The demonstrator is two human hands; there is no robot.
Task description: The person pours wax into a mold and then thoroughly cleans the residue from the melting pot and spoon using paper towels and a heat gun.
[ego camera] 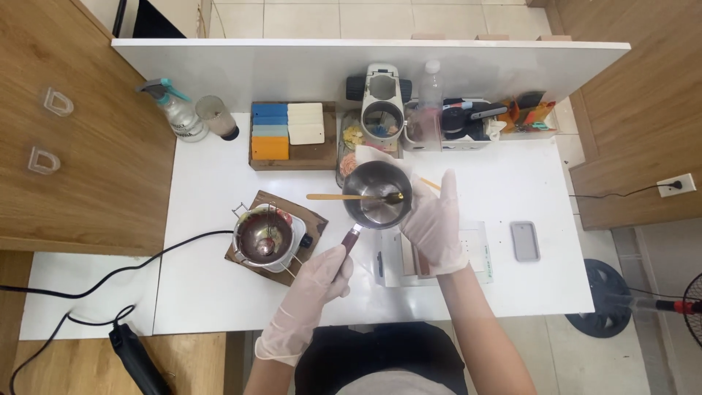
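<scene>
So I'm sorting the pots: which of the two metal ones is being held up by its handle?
The plain steel pot with the wooden stick across it, gripped by the left hand; the other pot sits on the heater.

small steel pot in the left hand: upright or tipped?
Upright: steel pot shows its round mouth to the camera, left hand on its handle, wooden stick across the rim.

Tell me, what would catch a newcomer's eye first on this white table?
At the table's middle, the gloved left hand grips the handle of a small steel pot, lifted with a wooden stick lying across it, while the gloved right hand cups its side. To the left, a second pot of dark liquid sits on a small heater.
</scene>
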